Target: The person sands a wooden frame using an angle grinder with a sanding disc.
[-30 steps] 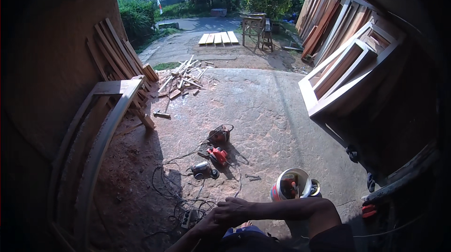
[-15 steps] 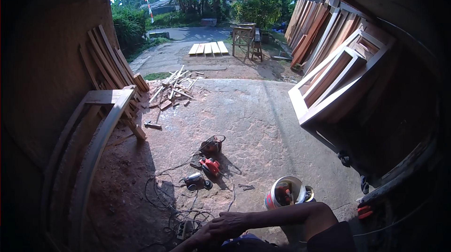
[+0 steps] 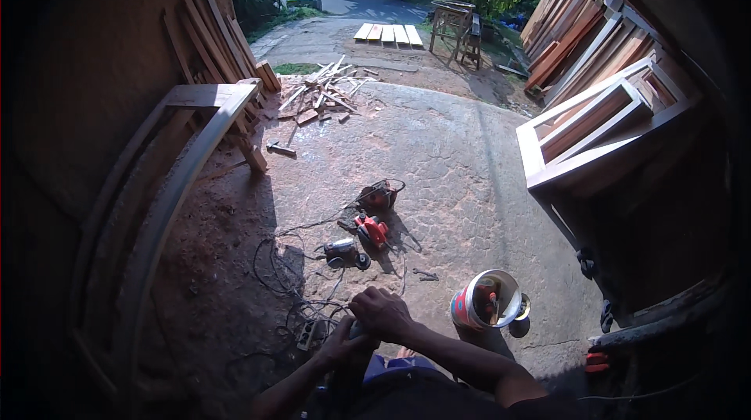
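Observation:
My left hand (image 3: 336, 346) is closed around a dark, rounded thing in front of my body, mostly hidden by my fingers. My right hand (image 3: 381, 314) lies over the top of it with bent fingers, close against the left. Beyond the hands, several corded power tools rest on the floor: an angle grinder (image 3: 343, 249), a red electric planer (image 3: 372, 231) and a dark red power tool (image 3: 379, 196) farthest off. A power strip (image 3: 307, 335) sits among tangled cables (image 3: 274, 275) left of my hands. To the right stands a white bucket (image 3: 508, 283) with tools inside.
A long wooden frame (image 3: 188, 162) runs along the left, beside leaning boards (image 3: 207, 29). A hammer (image 3: 282, 149) and scrap wood (image 3: 325, 90) lie ahead. Pale frames (image 3: 575, 131) and planks (image 3: 579, 37) lean at right. A small can (image 3: 523, 307) adjoins the bucket.
My right hand has moved up from across the left forearm to over the dark thing, and the left hand has come into clear view. The whole view has tilted down and turned left.

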Demonstrator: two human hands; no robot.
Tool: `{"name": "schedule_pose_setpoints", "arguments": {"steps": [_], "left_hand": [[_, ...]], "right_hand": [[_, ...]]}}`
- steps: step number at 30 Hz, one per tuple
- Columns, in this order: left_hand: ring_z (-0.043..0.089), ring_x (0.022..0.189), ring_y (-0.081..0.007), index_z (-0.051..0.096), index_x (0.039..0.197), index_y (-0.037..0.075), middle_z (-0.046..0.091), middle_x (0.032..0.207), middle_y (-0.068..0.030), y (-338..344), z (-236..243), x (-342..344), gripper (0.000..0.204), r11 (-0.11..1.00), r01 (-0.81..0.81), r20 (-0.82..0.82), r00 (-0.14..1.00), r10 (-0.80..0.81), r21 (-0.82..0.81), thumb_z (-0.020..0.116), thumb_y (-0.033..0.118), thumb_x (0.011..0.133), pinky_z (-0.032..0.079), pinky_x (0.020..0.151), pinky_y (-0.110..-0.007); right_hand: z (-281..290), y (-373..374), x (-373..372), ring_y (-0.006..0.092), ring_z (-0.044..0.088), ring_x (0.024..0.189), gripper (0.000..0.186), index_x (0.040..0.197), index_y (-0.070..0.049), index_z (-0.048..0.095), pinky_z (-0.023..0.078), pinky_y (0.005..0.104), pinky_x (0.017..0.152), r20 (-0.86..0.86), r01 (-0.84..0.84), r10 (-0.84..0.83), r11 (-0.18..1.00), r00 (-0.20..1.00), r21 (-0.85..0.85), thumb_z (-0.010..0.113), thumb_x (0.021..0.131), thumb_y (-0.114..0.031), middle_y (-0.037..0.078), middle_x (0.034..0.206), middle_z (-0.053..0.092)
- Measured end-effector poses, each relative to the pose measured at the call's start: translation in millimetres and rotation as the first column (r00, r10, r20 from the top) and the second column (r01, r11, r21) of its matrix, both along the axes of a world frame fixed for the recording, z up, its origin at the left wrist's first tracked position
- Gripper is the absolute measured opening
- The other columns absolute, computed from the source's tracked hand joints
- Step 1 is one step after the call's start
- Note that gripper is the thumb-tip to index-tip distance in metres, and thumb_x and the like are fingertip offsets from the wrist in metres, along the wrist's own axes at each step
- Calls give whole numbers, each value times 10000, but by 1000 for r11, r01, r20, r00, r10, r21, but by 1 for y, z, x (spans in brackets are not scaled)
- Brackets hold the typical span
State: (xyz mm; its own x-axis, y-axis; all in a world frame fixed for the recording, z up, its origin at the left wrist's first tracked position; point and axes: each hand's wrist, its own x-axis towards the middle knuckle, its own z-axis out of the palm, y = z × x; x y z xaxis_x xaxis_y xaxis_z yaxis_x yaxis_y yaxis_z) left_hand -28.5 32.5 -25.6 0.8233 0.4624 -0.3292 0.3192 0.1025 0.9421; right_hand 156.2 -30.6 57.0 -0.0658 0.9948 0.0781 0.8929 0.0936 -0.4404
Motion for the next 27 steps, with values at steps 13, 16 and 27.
{"name": "schedule_pose_setpoints", "arguments": {"steps": [13, 16, 27], "left_hand": [[629, 1085, -256, 534, 1242, 56, 654, 1129, -178, 2, 18, -7, 636, 995, 51, 29, 998, -48, -81, 806, 445, 819, 502, 912, -417], [627, 1041, -233, 537, 1218, 48, 655, 1079, -165, 6, 23, -13, 613, 994, 87, -42, 995, -90, -71, 809, 422, 816, 510, 886, -400], [614, 1100, -246, 522, 1295, 70, 644, 1151, -163, 24, 31, -8, 641, 982, 37, -105, 993, -57, -186, 768, 474, 862, 493, 933, -424]], "right_hand": [[7, -7, -14, 280, 608, 698, 224, 851, -121, 595, 449, 424, 593, -44, -129, 136, 983, 990, 131, 746, 721, -223, 65, 723, 565], [-3, -10, -27, 286, 610, 689, 175, 779, -116, 597, 449, 432, 570, -40, 0, 6, 991, 999, 136, 735, 753, -221, 73, 712, 571], [-10, 20, -20, 316, 619, 676, 256, 680, -78, 608, 473, 467, 567, -98, 117, -113, 992, 989, 42, 670, 860, -250, 106, 698, 588]]}}
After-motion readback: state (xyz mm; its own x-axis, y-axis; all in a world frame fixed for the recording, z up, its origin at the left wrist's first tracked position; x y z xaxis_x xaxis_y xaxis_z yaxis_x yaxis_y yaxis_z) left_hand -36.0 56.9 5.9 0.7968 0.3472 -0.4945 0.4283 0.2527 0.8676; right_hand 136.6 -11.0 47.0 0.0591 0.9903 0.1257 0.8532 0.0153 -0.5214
